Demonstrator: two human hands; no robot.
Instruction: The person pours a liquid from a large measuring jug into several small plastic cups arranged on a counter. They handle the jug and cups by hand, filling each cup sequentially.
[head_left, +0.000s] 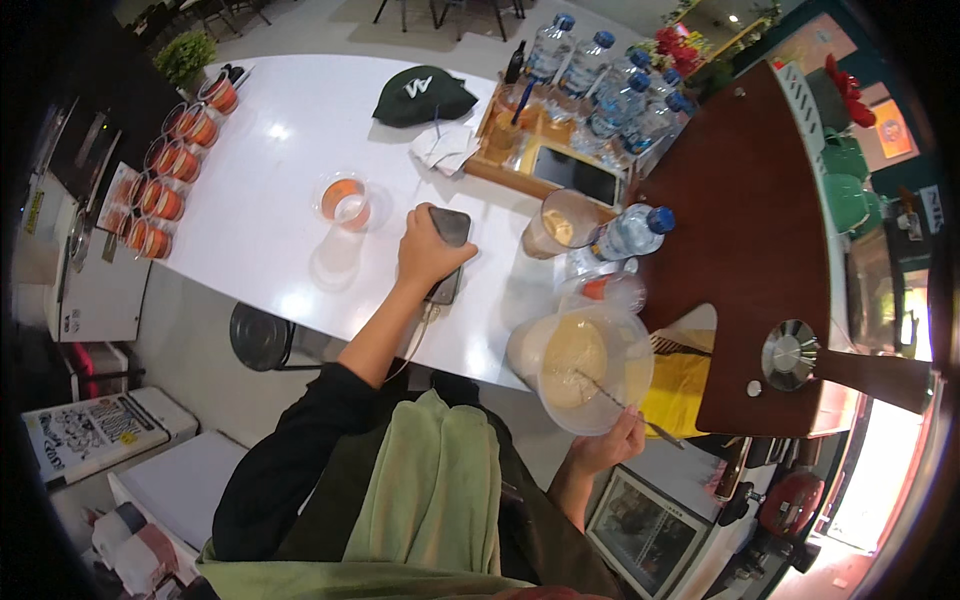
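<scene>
My left hand (429, 251) is closed around a dark smartphone (450, 226) on the white table (277, 172); a cable runs from a dark device under the hand. My right hand (611, 442) pinches a thin metal stirring utensil (651, 427) at the rim of a large translucent plastic pitcher (637, 337). The utensil's lower end dips into a pale beige liquid (574, 360). Just behind the pitcher lies a clear plastic cup (619, 291) with an orange print. A taller cup (541, 232) with a tan drink and a water bottle (634, 231) stand farther back.
A clear cup with an orange label (345, 201) stands left of my left hand. Stacked cups (161, 201) line the far-left edge. A dark cap (420, 96), crumpled tissue (446, 148) and wooden tray (510, 180) with bottles lie at the back. A brown panel (739, 247) rises at right.
</scene>
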